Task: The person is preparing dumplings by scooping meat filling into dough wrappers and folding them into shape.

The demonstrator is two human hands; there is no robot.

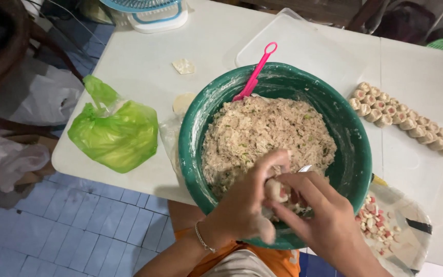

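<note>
Left hand (244, 202): my fingers cup a dumpling (274, 190).
Right hand (324, 215): my fingers pinch its wrapper.
Bowl (349, 154): green, filling just beyond my fingers.
Counter (144, 66): white.

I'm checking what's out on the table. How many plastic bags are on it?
1: a green plastic bag near the table's left edge, beside the green bowl. Bags lying off the table aren't counted.
</note>
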